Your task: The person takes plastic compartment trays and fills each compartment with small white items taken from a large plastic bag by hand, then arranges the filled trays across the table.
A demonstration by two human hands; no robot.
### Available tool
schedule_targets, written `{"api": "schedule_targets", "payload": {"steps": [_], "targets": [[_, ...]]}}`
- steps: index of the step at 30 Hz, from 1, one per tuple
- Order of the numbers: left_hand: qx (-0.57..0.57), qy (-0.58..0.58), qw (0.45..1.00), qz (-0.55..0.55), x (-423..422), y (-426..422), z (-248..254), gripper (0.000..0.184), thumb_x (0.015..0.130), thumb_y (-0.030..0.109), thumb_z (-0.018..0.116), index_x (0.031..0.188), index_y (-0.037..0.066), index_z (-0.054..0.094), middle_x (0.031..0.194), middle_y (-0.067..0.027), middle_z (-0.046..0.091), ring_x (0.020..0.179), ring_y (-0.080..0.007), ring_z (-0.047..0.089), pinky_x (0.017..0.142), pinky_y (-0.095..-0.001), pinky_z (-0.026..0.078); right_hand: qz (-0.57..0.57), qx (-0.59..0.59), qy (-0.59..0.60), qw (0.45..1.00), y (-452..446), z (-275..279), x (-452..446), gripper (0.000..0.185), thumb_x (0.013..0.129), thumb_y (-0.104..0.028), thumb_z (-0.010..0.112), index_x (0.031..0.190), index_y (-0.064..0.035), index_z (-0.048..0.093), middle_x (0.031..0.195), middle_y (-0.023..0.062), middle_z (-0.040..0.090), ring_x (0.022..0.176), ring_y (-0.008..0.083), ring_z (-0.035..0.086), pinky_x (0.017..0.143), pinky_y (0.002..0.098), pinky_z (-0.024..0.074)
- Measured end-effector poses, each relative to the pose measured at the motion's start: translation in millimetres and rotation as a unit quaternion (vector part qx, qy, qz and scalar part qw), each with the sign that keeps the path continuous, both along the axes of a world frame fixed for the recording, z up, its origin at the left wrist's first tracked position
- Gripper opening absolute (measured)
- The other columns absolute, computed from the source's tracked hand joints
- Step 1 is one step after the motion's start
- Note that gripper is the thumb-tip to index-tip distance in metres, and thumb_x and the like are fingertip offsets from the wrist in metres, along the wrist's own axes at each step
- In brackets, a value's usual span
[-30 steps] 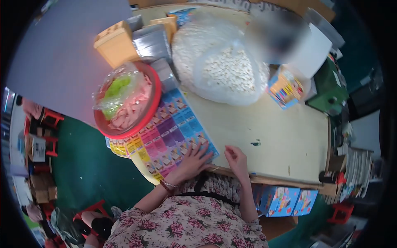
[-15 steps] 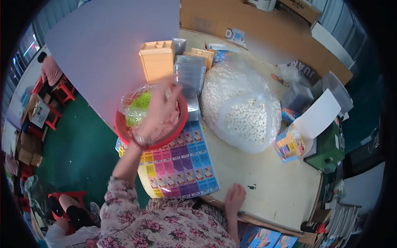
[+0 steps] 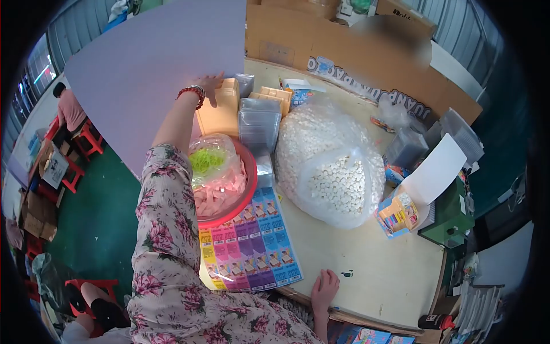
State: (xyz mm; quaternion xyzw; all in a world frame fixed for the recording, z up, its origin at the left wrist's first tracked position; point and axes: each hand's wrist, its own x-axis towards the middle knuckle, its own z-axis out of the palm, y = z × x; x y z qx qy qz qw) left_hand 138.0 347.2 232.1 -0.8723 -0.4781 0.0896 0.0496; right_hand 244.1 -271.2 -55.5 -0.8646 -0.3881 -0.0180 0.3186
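Observation:
My left hand (image 3: 211,87) is stretched out to a stack of light orange plastic trays (image 3: 220,117). Its fingers are spread over the top left edge of the stack, the thumb pointing down along the front. Below that forearm sits a red basin (image 3: 250,192), partly hidden by the sleeve. It holds pink pieces (image 3: 220,198) and a clear bag with bright green strips (image 3: 207,161). My right hand (image 3: 325,288) lies on the table's front edge, fingers loosely extended, holding nothing. Clear plastic boxes (image 3: 259,123) stand right of the orange trays.
A large clear bag of small white pieces (image 3: 344,180) fills the table's middle. Printed colourful sheets (image 3: 249,252) lie under the basin. An open printed box (image 3: 399,215) and a green box (image 3: 452,215) stand at right. A cardboard wall (image 3: 344,51) borders the back.
My left hand has moved out of the basin, up and away to the orange tray stack. The basin's contents are now more visible. My right hand stays at the table edge.

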Motion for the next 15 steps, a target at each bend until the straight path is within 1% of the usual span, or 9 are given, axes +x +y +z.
{"api": "schedule_targets", "payload": {"steps": [5,7,8,9,10,11,13,14,15], "targets": [[0.019,-0.077,0.995,-0.052,-12,9,-10,0.121,0.054,0.03,0.084,0.145,0.024,0.004,0.14,-0.0102,0.033,0.132,-0.0285,0.028,0.108,-0.0477,0.022,-0.003,0.0,0.018,1.0,0,1,-3,0.029,0.08,-0.008,0.056,0.108,-0.0054,0.056,0.115,0.0143,0.05,0.109,0.0316,0.045,0.09,0.0424,0.0354],[0.119,-0.184,0.965,-0.143,-15,-19,1,0.116,0.057,0.021,0.081,0.145,0.021,0.005,0.131,-0.0145,0.04,0.126,-0.0322,0.035,0.108,-0.0479,0.023,-0.002,0.017,0.0,1.0,0,4,-1,0.028,0.08,-0.007,0.057,0.107,-0.005,0.056,0.111,0.0141,0.051,0.104,0.0314,0.049,0.087,0.0411,0.0399],[0.151,-0.206,0.947,-0.196,-15,-43,7,0.112,0.058,0.017,0.079,0.145,0.019,0.008,0.127,-0.0146,0.043,0.122,-0.0328,0.038,0.107,-0.0467,0.025,-0.007,0.016,0.006,1.0,2,4,0,0.028,0.08,-0.007,0.057,0.107,-0.005,0.056,0.111,0.0141,0.051,0.104,0.0314,0.049,0.087,0.0411,0.0399],[0.18,-0.227,0.924,-0.25,-15,-74,10,0.109,0.059,0.012,0.076,0.144,0.017,0.01,0.123,-0.0147,0.045,0.118,-0.0334,0.041,0.106,-0.0455,0.026,-0.033,0.091,0.072,0.993,2,3,2,0.025,0.081,-0.006,0.056,0.106,-0.0038,0.057,0.107,0.0139,0.053,0.1,0.0293,0.052,0.084,0.0382,0.0426],[0.197,-0.215,0.907,-0.306,-13,-106,7,0.098,0.063,0.007,0.072,0.143,0.013,0.015,0.118,-0.0123,0.048,0.116,-0.0301,0.043,0.105,-0.0468,0.026,-0.063,0.162,0.137,0.975,2,5,1,0.023,0.083,-0.005,0.055,0.105,-0.0026,0.057,0.104,0.0137,0.055,0.096,0.0272,0.054,0.082,0.0353,0.0453],[0.211,-0.204,0.885,-0.363,-10,-142,1,0.088,0.067,0.001,0.067,0.141,0.009,0.02,0.112,-0.01,0.05,0.113,-0.0268,0.045,0.104,-0.048,0.027,-0.064,0.192,0.177,0.963,7,13,2,0.021,0.084,-0.005,0.055,0.105,-0.0015,0.057,0.101,0.013,0.057,0.093,0.0242,0.056,0.08,0.0328,0.0464],[0.092,-0.199,0.854,-0.471,-8,-241,-3,0.071,0.072,-0.002,0.057,0.137,0.004,0.028,0.109,-0.0101,0.052,0.111,-0.0247,0.047,0.104,-0.0453,0.029,-0.038,0.24,0.246,0.938,26,39,9,0.021,0.088,-0.009,0.054,0.107,-0.0002,0.057,0.1,0.0117,0.059,0.091,0.0191,0.058,0.078,0.0299,0.047],[-0.015,-0.268,0.83,-0.489,-3,-278,-26,0.06,0.076,0.003,0.05,0.134,0.004,0.034,0.107,-0.0103,0.052,0.111,-0.0233,0.047,0.103,-0.042,0.031,-0.009,0.258,0.274,0.926,37,57,12,0.023,0.09,-0.012,0.053,0.11,-0.0001,0.056,0.102,0.0111,0.06,0.092,0.017,0.058,0.079,0.0296,0.0465],[0.044,0.003,0.873,-0.486,5,-318,-27,0.054,0.08,0.007,0.044,0.134,0.004,0.035,0.111,-0.0116,0.05,0.114,-0.0233,0.046,0.103,-0.041,0.031,0.028,0.285,0.307,0.908,49,85,11,0.025,0.09,-0.014,0.053,0.111,-0.0002,0.055,0.1,0.0099,0.061,0.09,0.016,0.058,0.08,0.0293,0.0458]]}}
